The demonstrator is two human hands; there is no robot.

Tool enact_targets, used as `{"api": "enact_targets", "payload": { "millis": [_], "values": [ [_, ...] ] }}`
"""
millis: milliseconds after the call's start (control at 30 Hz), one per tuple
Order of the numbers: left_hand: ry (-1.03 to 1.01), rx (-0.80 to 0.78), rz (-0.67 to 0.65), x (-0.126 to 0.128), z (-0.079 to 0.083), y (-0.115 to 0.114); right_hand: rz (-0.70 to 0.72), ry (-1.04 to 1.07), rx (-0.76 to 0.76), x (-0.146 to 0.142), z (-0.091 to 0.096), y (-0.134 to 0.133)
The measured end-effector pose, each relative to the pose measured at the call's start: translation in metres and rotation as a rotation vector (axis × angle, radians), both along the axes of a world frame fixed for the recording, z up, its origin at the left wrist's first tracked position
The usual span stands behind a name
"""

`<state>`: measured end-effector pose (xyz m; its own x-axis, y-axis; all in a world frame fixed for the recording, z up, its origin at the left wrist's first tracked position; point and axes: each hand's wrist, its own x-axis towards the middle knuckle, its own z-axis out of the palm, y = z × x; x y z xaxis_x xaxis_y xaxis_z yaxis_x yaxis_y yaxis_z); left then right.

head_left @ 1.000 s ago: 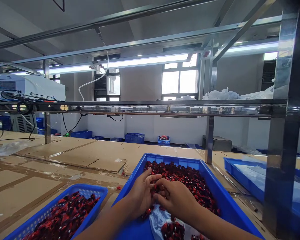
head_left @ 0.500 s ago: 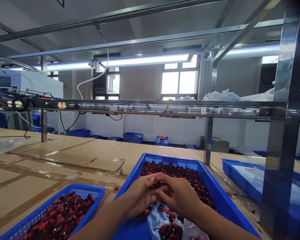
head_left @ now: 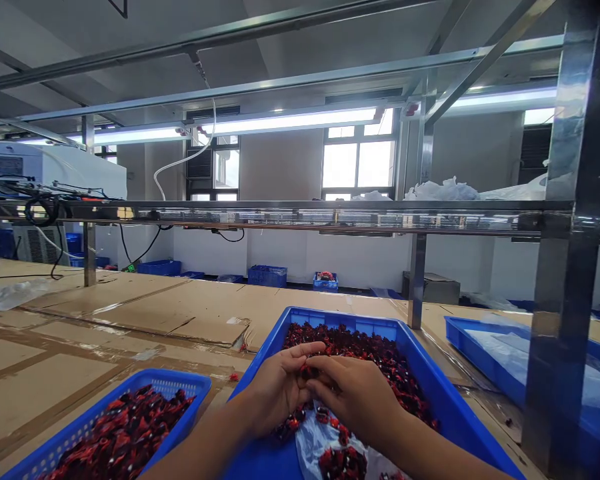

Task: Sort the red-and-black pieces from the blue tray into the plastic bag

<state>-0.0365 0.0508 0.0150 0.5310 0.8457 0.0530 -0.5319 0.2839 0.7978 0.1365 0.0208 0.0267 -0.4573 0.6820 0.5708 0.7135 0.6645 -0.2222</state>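
Head view: one camera looking forward and down at two bare hands over a blue plastic tray (head_left: 430, 380).

Material: dried red flower pieces (head_left: 360, 360), dark crimson, heaped across the far part of the tray and thinning at the near end, where a clear plastic liner (head_left: 313, 447) shows.

Left grip (head_left: 275, 393): cupped, palm turned up and inward, fingers curved; pieces lie at the fingertips. Whether it is closed on them cannot be told.

Right grip (head_left: 355, 393): palm down, fingers curled toward the left grip and meeting it above the heap. Any hold on the pieces between them cannot be confirmed.

Handling: judged light, thin and brittle, liable to cling in clumps and crumble under hard pressure. Best taken by a gentle fingertip pinch at a piece's edge, or scooped from below with cupped fingers.

Adjacent: a blue mesh basket (head_left: 180, 383), lower left near the tray, holds similar red pieces. A second blue tray (head_left: 480, 353), right, carries a plastic sheet.

Support: a cardboard-covered bench (head_left: 130, 313) carries all three. A stray red piece (head_left: 235, 377) lies just beside the tray's left rim.
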Motion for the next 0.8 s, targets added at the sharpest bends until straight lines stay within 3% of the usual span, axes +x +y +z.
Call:
{"api": "enact_targets", "payload": {
  "millis": [267, 367, 467, 600, 800],
  "values": [
    [0.013, -0.030, 0.033, 0.007, 0.007, -0.007, -0.016, -0.017, 0.011, 0.001, 0.003, -0.003],
    [0.079, -0.087, 0.033, 0.008, 0.004, -0.008, -0.109, 0.114, -0.109, 0.004, 0.005, 0.000],
    [0.162, -0.142, 0.008, 0.009, -0.001, -0.007, -0.111, 0.344, -0.183, 0.009, 0.007, 0.006],
    [0.216, -0.228, -0.097, 0.012, -0.013, -0.004, -0.050, 0.519, -0.199, 0.009, 0.007, 0.007],
    [0.300, -0.304, -0.293, 0.024, -0.026, -0.008, 0.108, 0.518, -0.352, -0.009, -0.001, -0.013]
  ]
}}
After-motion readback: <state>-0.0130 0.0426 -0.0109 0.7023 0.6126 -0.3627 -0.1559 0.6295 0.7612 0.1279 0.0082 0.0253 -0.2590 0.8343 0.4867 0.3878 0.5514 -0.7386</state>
